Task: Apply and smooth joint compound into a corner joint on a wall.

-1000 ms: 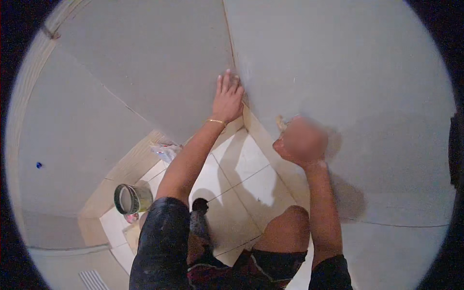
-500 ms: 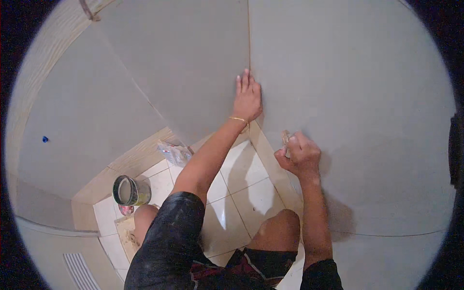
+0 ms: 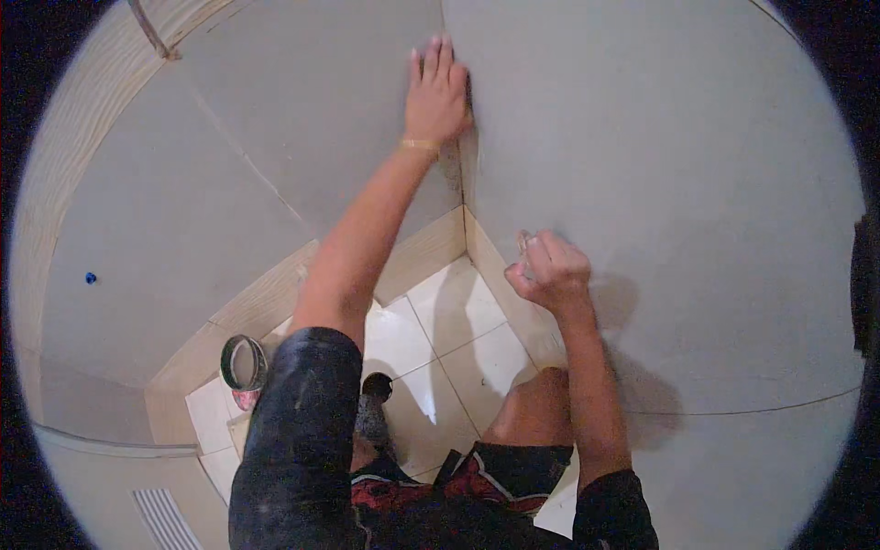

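Note:
My left hand (image 3: 438, 99) reaches up to the inner corner where two grey walls meet. Its fingers are stretched out and lie flat along the wall beside the corner seam (image 3: 461, 174). Lower and to the right, my right hand (image 3: 557, 266) is closed in front of the right-hand grey wall (image 3: 678, 165). A small tan, crumpled-looking bit (image 3: 523, 243) pokes out by its thumb and forefinger; what it is I cannot make out. The rest of it is hidden in the fist.
At lower left a dark bucket (image 3: 225, 363) stands on white floor tiles (image 3: 463, 302), partly behind my sleeve. A wood-toned skirting (image 3: 426, 243) runs along the wall foot. A small blue plug (image 3: 91, 278) sticks out of the left wall.
My left hand has moved up along the corner and slightly left. The right hand has shifted a little up and left, still closed. My left arm now hides the plastic bag on the floor.

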`<control>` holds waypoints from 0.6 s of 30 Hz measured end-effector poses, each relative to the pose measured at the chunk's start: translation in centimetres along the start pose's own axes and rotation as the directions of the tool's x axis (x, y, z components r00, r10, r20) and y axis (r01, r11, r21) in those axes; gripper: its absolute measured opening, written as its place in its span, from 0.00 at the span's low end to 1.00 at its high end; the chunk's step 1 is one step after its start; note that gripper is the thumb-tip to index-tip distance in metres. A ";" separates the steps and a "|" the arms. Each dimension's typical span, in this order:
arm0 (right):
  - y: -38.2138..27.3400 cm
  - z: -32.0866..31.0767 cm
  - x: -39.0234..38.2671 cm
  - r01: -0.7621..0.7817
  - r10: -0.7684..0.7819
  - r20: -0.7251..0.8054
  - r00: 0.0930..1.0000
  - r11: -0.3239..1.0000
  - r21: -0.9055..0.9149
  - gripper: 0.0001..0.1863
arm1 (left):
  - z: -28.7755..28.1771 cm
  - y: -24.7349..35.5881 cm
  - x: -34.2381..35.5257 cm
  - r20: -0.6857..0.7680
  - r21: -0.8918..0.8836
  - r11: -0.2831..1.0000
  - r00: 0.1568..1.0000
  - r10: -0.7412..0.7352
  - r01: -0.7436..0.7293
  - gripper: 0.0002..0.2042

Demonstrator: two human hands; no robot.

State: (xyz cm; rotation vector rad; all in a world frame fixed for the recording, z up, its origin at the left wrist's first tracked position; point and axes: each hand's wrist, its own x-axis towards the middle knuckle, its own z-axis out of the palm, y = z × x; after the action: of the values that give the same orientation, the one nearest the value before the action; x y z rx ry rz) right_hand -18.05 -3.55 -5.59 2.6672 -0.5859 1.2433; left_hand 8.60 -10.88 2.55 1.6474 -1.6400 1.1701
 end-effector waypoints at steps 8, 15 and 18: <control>-0.7 0.6 -0.1 0.016 -0.014 -0.030 0.999 0.999 0.048 0.12 | 4.7 3.4 -19.0 0.680 -0.011 0.995 0.729 0.079 -0.098 0.19; -0.1 1.0 0.2 0.060 -0.057 -0.066 0.996 0.997 0.038 0.12 | -4.2 -0.6 -16.6 0.917 -0.339 0.824 0.354 0.182 0.455 0.23; -0.4 1.5 -0.3 0.011 -0.004 -0.064 0.998 0.994 0.112 0.11 | -9.0 -5.3 -18.7 0.901 -0.426 0.495 0.403 0.161 0.757 0.22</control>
State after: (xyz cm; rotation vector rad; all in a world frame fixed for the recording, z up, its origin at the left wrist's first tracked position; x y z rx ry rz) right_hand -17.04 -3.56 -6.81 2.7043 -0.5108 1.3933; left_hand 13.97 6.94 -7.95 1.7814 -1.7119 -0.9141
